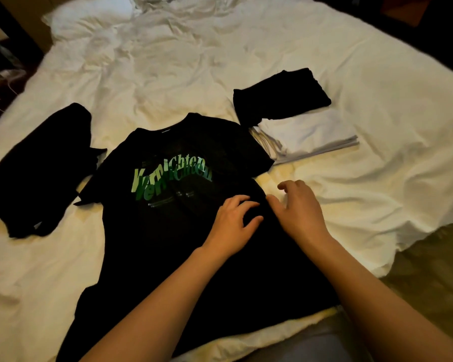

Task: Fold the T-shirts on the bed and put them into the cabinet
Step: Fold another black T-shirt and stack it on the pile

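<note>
Your black cotton T-shirt with green lettering (168, 205) lies flat on the white bed (324, 61), collar at twelve o'clock. Both hands rest near its three o'clock edge: left hand (233, 223) and right hand (298, 212), fingers relaxed, gripping nothing.

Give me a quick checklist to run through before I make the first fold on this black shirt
1. Printed shirt spread front up on the bed: ok.
2. Its sleeve on the loose-shirt side lying flat: not ok, bunched.
3. Loose black shirt touching that sleeve, so not clear of the fold: not ok.
4. Left hand and right hand on the shirt's edge: ok.
5. Folded black shirt and white stack out of the way: ok.
6. Cabinet open: cannot tell, not in view.
</note>
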Tool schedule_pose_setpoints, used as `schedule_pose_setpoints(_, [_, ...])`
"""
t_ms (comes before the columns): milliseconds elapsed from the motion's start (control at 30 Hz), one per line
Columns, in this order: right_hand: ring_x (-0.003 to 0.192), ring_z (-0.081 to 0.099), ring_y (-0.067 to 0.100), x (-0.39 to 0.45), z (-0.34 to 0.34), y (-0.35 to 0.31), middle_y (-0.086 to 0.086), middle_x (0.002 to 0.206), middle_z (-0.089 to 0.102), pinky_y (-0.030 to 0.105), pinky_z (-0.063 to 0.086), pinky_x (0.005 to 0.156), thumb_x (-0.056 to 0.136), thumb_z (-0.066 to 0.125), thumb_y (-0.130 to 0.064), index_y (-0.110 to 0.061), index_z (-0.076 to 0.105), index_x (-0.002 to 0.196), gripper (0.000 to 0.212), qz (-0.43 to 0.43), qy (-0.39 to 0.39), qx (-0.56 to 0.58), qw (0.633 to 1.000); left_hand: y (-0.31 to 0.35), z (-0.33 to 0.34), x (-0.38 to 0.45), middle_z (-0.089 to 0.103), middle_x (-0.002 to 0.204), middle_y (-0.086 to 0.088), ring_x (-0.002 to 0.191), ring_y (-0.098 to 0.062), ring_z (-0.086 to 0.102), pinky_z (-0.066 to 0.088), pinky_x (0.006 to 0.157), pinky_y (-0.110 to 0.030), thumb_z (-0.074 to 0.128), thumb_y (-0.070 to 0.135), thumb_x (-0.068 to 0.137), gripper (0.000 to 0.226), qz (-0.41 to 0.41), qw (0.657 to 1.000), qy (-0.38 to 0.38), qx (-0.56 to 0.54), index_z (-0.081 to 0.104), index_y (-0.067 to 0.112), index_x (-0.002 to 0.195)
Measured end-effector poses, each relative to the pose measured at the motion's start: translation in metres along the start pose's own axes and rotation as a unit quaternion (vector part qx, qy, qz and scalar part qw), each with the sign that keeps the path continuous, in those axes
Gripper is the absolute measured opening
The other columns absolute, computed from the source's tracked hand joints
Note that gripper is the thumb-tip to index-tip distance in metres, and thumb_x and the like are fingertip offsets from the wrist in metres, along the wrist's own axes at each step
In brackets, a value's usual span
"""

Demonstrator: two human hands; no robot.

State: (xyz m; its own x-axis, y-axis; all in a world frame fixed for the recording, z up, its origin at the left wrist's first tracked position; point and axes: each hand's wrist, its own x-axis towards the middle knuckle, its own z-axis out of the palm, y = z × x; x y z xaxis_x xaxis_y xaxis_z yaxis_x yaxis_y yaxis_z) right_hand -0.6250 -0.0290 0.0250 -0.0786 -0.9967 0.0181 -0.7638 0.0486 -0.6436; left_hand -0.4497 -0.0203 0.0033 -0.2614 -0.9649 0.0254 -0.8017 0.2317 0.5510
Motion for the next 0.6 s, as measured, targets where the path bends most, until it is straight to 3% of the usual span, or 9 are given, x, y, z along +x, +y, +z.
schedule_pose_setpoints(167, [0.116, 0.056, 0.021, 0.036, 0.007, -0.008, 0.005, 0.127, 0.059, 0.034, 0.044, 0.096, 0.097, 0.055, -0.042, -0.012, 0.058, 0.129, 0.043, 0.031, 0.017, 0.083, 0.996, -0.006, -0.004, 0.036, 0.051, 0.14, 0.002, 0.134, -0.013, 0.042, 0.035, 0.113, -0.035, 0.064, 0.027, 0.096, 0.026, 0.011, 0.996, 0.081, -0.043, 0.068, 0.02, 0.121])
schedule_pose_setpoints(300, [0.113, 0.06, 0.023, 0.061, 0.014, -0.013, 0.006, 0.123, 0.064, 0.034, 0.045, 0.089, 0.098, 0.055, -0.043, -0.01, 0.059, 0.128, 0.045, 0.079, 0.049, 0.116, 0.989, -0.006, -0.008, 0.065, 0.048, 0.146, -0.001, 0.138, -0.016, 0.041, 0.031, 0.113, -0.032, 0.061, 0.019, 0.097, 0.025, 0.024, 0.991, 0.125, -0.04, 0.067, 0.018, 0.122])
schedule_pose_setpoints(467, [0.09, 0.064, 0.018, 0.082, 0.032, -0.017, -0.005, 0.091, 0.064, 0.029, 0.04, 0.07, 0.094, 0.062, -0.036, -0.014, 0.065, 0.109, 0.027, 0.092, 0.046, 0.137, 0.985, -0.01, -0.014, 0.095, 0.044, 0.148, 0.003, 0.135, -0.015, 0.044, 0.038, 0.112, -0.037, 0.052, 0.027, 0.103, 0.039, -0.015, 0.997, 0.068, -0.046, 0.052, 0.019, 0.142])
schedule_pose_setpoints(600, [0.076, 0.061, 0.013, 0.089, 0.04, -0.018, -0.004, 0.082, 0.065, 0.029, 0.042, 0.066, 0.096, 0.057, -0.025, -0.015, 0.063, 0.093, 0.011, 0.075, 0.052, 0.2, 0.976, -0.023, -0.016, 0.103, 0.049, 0.139, 0.006, 0.125, -0.012, 0.05, 0.043, 0.106, -0.033, 0.054, 0.028, 0.102, 0.041, -0.025, 0.999, 0.034, -0.033, 0.052, 0.019, 0.142])
